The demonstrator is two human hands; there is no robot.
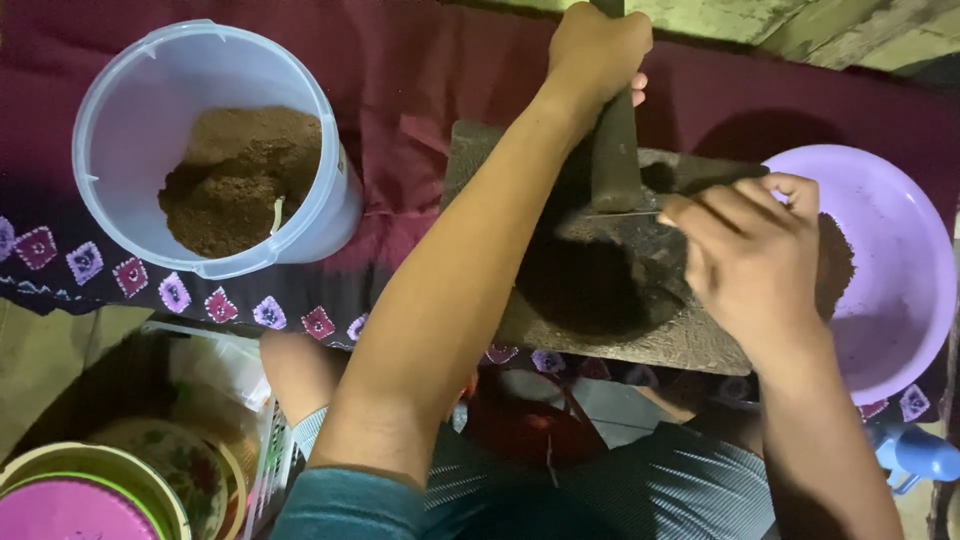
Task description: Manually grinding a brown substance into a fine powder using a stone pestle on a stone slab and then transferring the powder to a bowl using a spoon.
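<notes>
Left grip [597,50] clenched on dark pestle [614,150], right grip [745,260] pinching brown powder [590,285] on stone slab [690,340]

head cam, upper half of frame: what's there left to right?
Clear plastic bucket of brown powder → left hand gripping a dark pestle → right hand on the stone slab → purple bowl.

We noted a translucent white bucket [215,150] of brown powder [240,178] left of the dark grey stone slab [600,290]; right of it, a lilac bowl [890,270]; beneath, maroon cloth [420,70] patterned with pink-purple squares.
</notes>
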